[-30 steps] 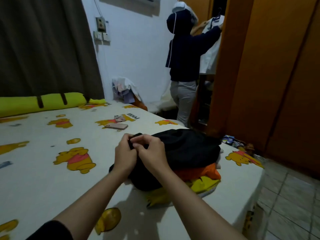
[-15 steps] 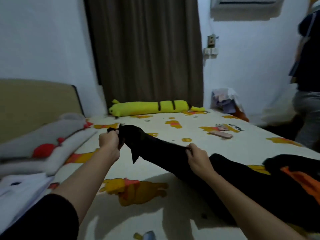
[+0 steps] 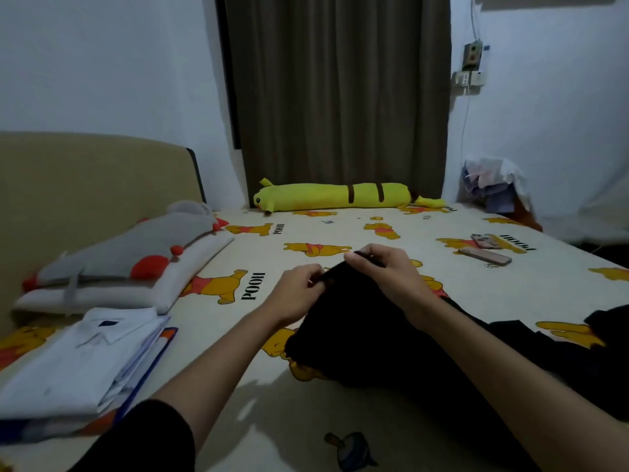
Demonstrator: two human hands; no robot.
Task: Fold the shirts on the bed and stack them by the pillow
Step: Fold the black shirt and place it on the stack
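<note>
Hands meet over the middle of the bed (image 3: 340,229), whose sheet is cream with a yellow bear print. Left hand (image 3: 299,289) has its fingers curled, pinching the near upper edge of a black shirt (image 3: 360,332). Right hand (image 3: 384,272) likewise grips the same edge a little farther along, thumb and fingers closed on the dark cloth, so the two hands lie just beside each other. From that raised edge the black shirt falls toward the viewer and trails away to the right across the sheet, its far end running out of view at the frame's edge.

At the left, a stack of folded white shirts (image 3: 75,366) lies on the bed just in front of a grey pillow (image 3: 112,264) with red spots, which sits against a beige headboard (image 3: 85,178). Along the far edge of the bed a long yellow plush bolster (image 3: 326,197) lies below a dark curtain (image 3: 337,90). Two phones (image 3: 485,248) rest on the sheet to the right, well apart from the hands.
</note>
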